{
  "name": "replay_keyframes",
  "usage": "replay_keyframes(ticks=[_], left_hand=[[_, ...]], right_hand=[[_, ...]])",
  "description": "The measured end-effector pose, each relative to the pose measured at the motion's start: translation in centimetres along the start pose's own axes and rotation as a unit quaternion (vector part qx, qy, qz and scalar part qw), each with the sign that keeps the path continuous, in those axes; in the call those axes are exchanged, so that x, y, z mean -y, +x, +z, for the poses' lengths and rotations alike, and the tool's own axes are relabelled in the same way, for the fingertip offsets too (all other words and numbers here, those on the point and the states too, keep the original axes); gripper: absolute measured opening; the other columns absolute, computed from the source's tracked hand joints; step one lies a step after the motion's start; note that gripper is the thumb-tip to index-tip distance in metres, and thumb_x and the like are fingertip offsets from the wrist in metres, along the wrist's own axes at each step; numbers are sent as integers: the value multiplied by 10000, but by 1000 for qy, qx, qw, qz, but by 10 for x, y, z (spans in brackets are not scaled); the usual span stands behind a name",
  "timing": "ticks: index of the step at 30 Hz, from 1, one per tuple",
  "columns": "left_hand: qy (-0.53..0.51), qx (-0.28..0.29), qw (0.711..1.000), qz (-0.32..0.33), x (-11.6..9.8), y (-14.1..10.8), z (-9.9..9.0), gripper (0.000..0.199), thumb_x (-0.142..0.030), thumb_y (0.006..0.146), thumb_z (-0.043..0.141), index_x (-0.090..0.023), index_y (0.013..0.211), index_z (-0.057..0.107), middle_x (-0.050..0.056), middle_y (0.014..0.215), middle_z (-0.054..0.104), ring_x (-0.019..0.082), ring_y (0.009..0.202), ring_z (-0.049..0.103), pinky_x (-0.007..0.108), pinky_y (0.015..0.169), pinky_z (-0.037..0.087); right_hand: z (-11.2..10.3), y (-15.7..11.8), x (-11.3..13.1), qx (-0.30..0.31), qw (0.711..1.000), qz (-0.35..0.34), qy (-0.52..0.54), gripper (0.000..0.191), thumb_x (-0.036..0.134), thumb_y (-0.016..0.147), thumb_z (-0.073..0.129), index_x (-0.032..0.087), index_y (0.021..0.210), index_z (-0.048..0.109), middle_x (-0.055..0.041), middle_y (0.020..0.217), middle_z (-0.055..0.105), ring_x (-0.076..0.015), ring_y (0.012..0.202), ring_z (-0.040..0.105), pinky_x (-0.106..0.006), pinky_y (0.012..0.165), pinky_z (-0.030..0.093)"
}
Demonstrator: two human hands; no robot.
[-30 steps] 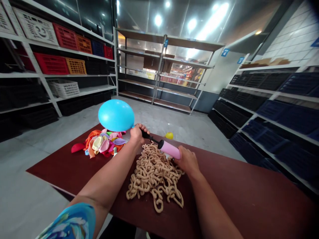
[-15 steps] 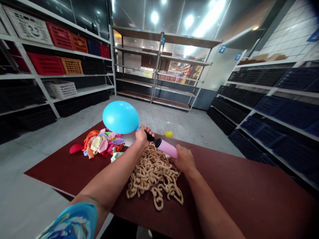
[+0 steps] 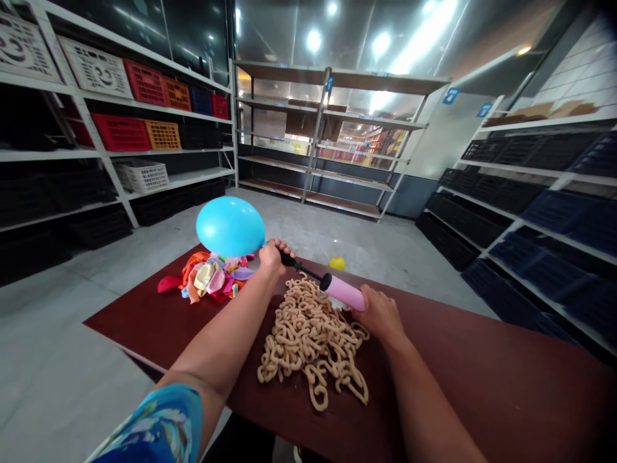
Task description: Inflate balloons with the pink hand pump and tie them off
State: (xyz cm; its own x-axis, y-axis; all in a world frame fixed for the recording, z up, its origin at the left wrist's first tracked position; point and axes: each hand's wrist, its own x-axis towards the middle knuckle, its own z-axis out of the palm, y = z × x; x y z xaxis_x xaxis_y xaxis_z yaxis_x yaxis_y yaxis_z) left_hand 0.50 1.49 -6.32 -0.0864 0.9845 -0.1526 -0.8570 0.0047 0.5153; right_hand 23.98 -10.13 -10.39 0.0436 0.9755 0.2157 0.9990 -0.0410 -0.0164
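Observation:
A pink balloon pump (image 3: pixel 345 293) spans the space between my hands, its black rod drawn out of the pink barrel. My left hand (image 3: pixel 274 258) is closed around the pump's black end, where the neck of an inflated blue balloon (image 3: pixel 230 226) meets it. Fingers of my right hand (image 3: pixel 380 315) wrap the far end of the barrel. Below the pump lies a heap of tan, curly, rope-like pieces (image 3: pixel 308 334). Left of it, a pile of loose uninflated balloons (image 3: pixel 212 276) in several colours sits partly under the blue balloon.
The dark red-brown table (image 3: pixel 463 360) carries everything. On the floor beyond it is a small yellow balloon (image 3: pixel 337 263). Shelves with crates (image 3: pixel 120 133) stand on the left, a metal rack (image 3: pixel 315 138) at the back, and dark crates (image 3: pixel 554 212) fill shelves on the right.
My hands have moved apart, and more of the pump's black rod shows between them. The whole scene has shifted slightly right as the head view turned.

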Motion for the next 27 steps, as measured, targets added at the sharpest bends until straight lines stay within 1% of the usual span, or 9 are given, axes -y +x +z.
replay_keyframes(ticks=[2,4,7,10,13,16,19,23,27], left_hand=[[-3,-4,1000,2,-2,3,-2,145,-84,641,382,-194,600,297,-54,486,293,86,375,336,222,400,309],[-6,-3,1000,-1,2,3,-3,144,-78,636,374,-194,598,298,-53,483,289,87,373,333,223,398,304],[-7,2,1000,-21,17,-2,-1,139,-81,630,369,-193,589,298,-51,471,286,90,375,330,224,396,302],[-4,17,999,-41,33,-10,3,140,-90,634,375,-193,584,294,-47,465,293,94,380,336,228,398,311],[4,37,998,-43,41,-16,5,148,-91,638,384,-194,586,292,-46,469,296,96,385,345,230,403,324],[13,35,999,-37,37,-16,6,149,-91,640,391,-195,591,297,-47,479,298,96,383,347,231,402,329],[17,23,999,-27,23,-10,5,152,-91,638,389,-196,584,293,-49,480,287,96,379,342,232,395,322],[11,1,1000,0,5,-1,0,138,-77,630,375,-192,589,312,-51,486,294,92,377,342,230,397,314],[3,-5,1000,5,3,3,-2,140,-69,630,368,-192,592,313,-50,489,302,88,378,348,228,404,316]], right_hand=[[1,-1,-2,-2,1000,9,-4,298,287,659,615,213,911,475,-42,925,611,-221,867,539,-293,658,245],[1,-1,0,-5,1000,14,-10,299,273,655,619,201,904,469,-52,937,610,-217,865,543,-292,658,249],[2,-2,7,-14,1000,9,-19,301,269,652,623,192,894,461,-59,920,612,-218,863,548,-296,667,257],[3,-3,15,-32,999,-11,-21,270,270,672,601,193,883,453,-57,885,612,-216,854,548,-303,683,260],[4,-3,20,-46,998,-28,-14,246,273,690,582,192,877,443,-53,868,608,-208,845,546,-303,691,257],[5,-2,21,-29,999,-31,-1,275,313,682,598,195,875,441,-46,860,608,-205,832,545,-296,676,250],[2,-1,16,-6,1000,-26,9,279,312,674,606,203,874,445,-35,855,609,-202,834,544,-291,664,239],[-2,-1,5,8,1000,0,8,273,283,664,609,208,880,458,-35,887,611,-211,872,537,-292,666,238],[-2,-3,0,2,1000,19,-6,273,254,655,608,200,881,465,-45,915,611,-219,881,533,-295,667,246]])
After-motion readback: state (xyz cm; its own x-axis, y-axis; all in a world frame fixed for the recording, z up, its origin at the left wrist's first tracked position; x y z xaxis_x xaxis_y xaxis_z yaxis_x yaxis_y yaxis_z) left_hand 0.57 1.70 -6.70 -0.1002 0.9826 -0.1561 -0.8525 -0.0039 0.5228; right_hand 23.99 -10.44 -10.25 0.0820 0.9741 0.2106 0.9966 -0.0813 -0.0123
